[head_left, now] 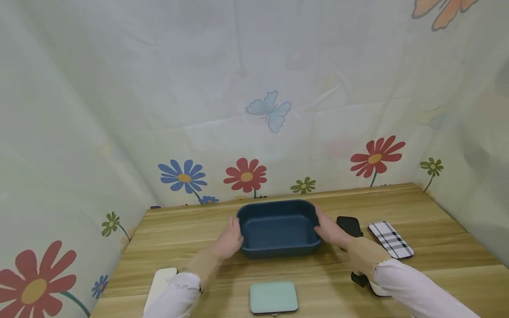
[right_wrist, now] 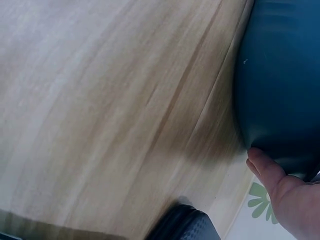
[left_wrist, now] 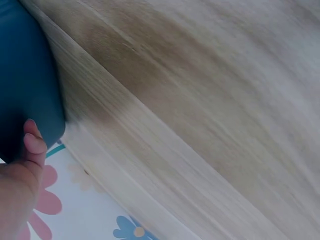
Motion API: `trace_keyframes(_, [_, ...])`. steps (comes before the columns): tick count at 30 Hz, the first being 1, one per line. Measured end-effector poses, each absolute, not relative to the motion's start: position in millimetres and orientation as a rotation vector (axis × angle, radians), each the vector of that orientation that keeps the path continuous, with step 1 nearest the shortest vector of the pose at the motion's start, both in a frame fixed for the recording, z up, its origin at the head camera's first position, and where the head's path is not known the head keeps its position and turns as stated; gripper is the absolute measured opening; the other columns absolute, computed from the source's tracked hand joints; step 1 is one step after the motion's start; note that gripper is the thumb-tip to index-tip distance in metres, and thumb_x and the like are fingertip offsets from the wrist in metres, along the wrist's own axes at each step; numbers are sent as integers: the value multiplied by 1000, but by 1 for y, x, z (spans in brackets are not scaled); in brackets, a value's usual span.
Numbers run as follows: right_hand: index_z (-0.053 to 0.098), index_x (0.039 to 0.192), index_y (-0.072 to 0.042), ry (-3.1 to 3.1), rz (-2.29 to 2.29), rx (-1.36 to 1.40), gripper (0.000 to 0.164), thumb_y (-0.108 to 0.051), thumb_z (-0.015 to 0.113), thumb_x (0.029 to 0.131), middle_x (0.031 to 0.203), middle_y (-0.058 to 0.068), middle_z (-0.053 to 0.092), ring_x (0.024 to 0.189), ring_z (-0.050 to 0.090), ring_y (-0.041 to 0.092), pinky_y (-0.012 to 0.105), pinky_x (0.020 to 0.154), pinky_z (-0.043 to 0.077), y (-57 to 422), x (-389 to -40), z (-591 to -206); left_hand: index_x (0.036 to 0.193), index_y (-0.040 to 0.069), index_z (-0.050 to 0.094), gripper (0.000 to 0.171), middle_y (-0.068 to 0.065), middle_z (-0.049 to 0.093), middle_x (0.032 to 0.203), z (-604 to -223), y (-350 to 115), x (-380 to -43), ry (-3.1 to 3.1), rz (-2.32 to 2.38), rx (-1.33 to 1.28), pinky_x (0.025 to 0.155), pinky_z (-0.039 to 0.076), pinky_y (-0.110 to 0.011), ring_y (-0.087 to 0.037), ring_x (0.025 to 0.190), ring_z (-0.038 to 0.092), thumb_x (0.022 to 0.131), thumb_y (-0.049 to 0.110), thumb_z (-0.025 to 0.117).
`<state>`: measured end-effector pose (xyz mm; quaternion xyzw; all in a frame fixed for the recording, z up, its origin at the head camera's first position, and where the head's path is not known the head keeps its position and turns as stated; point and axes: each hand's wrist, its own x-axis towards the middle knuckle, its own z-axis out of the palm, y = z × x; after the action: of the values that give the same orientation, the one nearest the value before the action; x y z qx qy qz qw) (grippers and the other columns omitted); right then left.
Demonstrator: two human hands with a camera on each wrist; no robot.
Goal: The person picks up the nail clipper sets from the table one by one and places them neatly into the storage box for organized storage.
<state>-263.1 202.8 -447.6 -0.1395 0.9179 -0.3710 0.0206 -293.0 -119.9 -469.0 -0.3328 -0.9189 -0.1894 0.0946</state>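
A dark blue rectangular basin [head_left: 278, 234] with rounded corners stands at the middle of the wooden table, toward its back; nothing shows inside it. My left hand [head_left: 230, 239] grips its left end, fingers bent against the wall near the rim. On the opposite end my right hand [head_left: 330, 229] holds the basin in the same manner. In the left wrist view the left fingertips [left_wrist: 34, 142] lie on the blue outer wall. The right wrist view has the right thumb and fingers [right_wrist: 265, 167] at the lower edge of that wall.
In front of the basin lies a mint-green flat case [head_left: 273, 297]. A white flat item [head_left: 162, 280] is by the left sleeve. Right of the basin are a black case [head_left: 349, 225] and a plaid case [head_left: 391, 240]. A flower-printed curtain [head_left: 302, 145] hangs behind the table's back edge.
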Motion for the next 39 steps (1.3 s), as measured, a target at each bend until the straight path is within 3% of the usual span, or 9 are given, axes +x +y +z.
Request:
trace_keyframes(2, [5,134,19,2845,-1147,-438,64,10,45,85,134,40,18,99,48,39,40,69,34,203,-262,-448,117,-24,25,52,-34,25,111,-468,-121,-292,-2762,-598,-975,83,43,-42,-39,94,49,78,-3,52])
trace_keyframes(7, [4,135,18,2831,-1150,-440,64,9,45,87,136,38,14,111,39,46,41,70,35,203,-261,-448,118,-23,24,53,-33,24,113,-468,-122,-291,-2802,-624,-960,89,38,-44,-40,101,45,80,0,52])
trace_keyframes(10, [5,134,18,2842,-1144,-449,64,8,46,86,137,38,14,115,35,47,46,80,37,204,-261,-449,119,-23,23,53,-34,23,115,-468,-122,-290,-2813,-644,-962,90,37,-44,-41,103,43,80,1,52])
trace_keyframes(11, [5,134,18,2845,-1145,-453,64,8,46,86,137,38,13,120,27,47,48,85,36,204,-261,-449,119,-23,23,53,-34,22,115,-467,-122,-289,-2819,-653,-959,90,37,-44,-41,104,43,81,1,51])
trace_keyframes(14, [5,134,19,2845,-1144,-462,64,7,47,86,137,38,11,122,22,47,53,92,30,204,-261,-451,122,-22,21,55,-36,21,119,-466,-122,-287,-2850,-671,-949,92,34,-44,-42,109,39,82,2,50])
trace_keyframes(20, [4,134,19,2827,-1171,-469,64,8,45,86,138,38,8,124,16,47,55,94,24,205,-259,-451,128,-23,15,61,-41,16,128,-462,-122,-283,-2933,-643,-928,98,25,-45,-45,122,23,85,5,48])
trace_keyframes(27, [3,134,19,2829,-1173,-461,64,8,44,87,138,37,7,125,13,46,55,96,21,206,-258,-453,132,-20,12,64,-37,20,128,-462,-121,-283,-2931,-599,-903,97,28,-43,-41,120,29,86,8,48])
trace_keyframes(39, [5,135,17,2839,-1174,-470,64,5,46,87,138,37,11,124,17,46,55,96,23,208,-255,-452,135,-16,8,67,-35,11,138,-461,-122,-278,-2990,-701,-862,102,18,-44,-39,128,15,87,13,43])
